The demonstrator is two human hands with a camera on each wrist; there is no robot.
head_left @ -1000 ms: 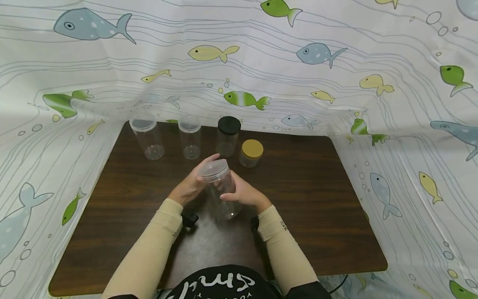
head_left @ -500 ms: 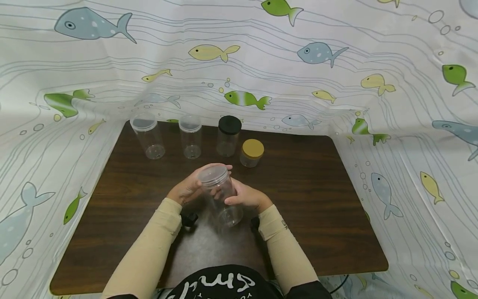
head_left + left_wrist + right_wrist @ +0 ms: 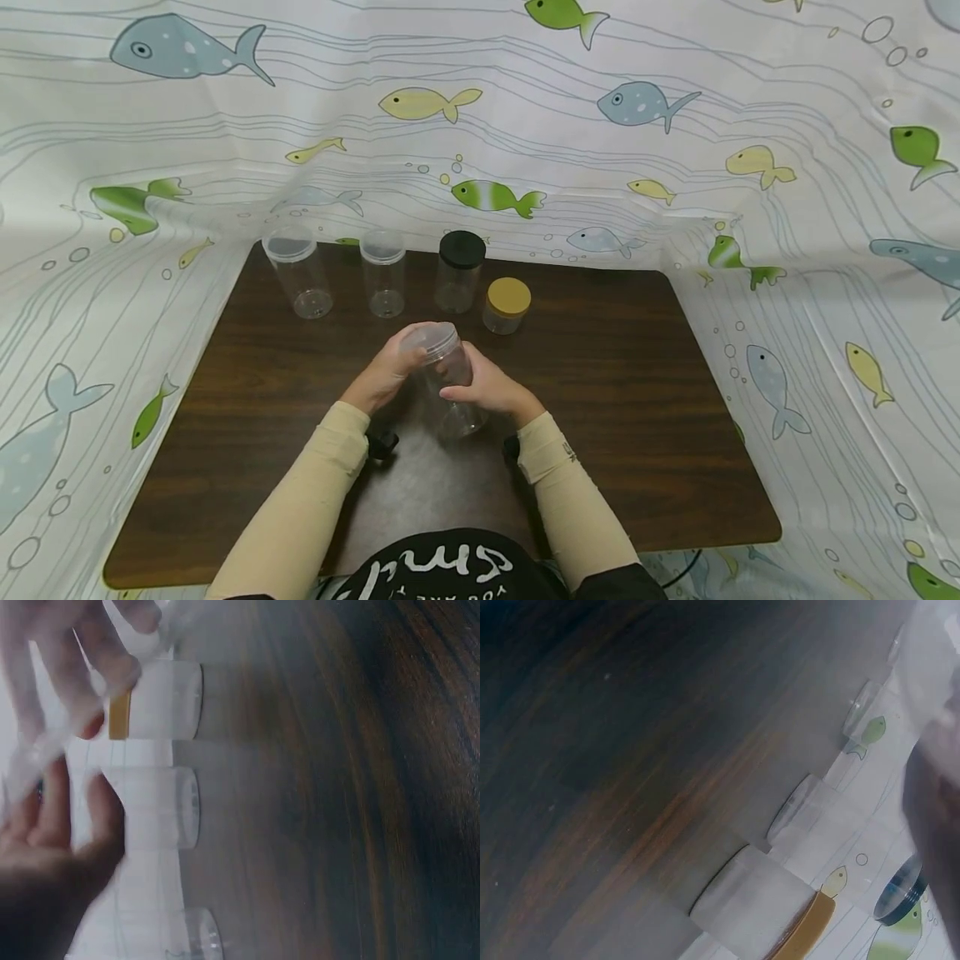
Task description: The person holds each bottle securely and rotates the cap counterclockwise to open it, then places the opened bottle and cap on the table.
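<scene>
In the head view, a clear plastic jar (image 3: pixel 453 408) with a clear lid (image 3: pixel 429 339) is held above the table, its lid end tilted left and away from me. My left hand (image 3: pixel 381 375) grips the lid from the left, thumb on the near side. My right hand (image 3: pixel 497 388) grips the jar's body from the right, thumb across its front. The left wrist view has the left hand (image 3: pixel 56 847) at the lower left, with the right hand's fingers (image 3: pixel 64 667) above. Only a dark, blurred part of the right hand (image 3: pixel 935 814) shows in the right wrist view.
Along the back of the brown wooden table (image 3: pixel 637 417) stand two clear-lidded jars, one tall (image 3: pixel 300 275) and one narrower (image 3: pixel 384 279), a black-lidded jar (image 3: pixel 457 279) and a short yellow-lidded jar (image 3: pixel 506 307). A fish-patterned sheet (image 3: pixel 525 142) surrounds the table.
My left fingers reached over the far side of the lid half a second ago and have since drawn back left. The jar's base dipped toward me, then rose back. The other jars stay put.
</scene>
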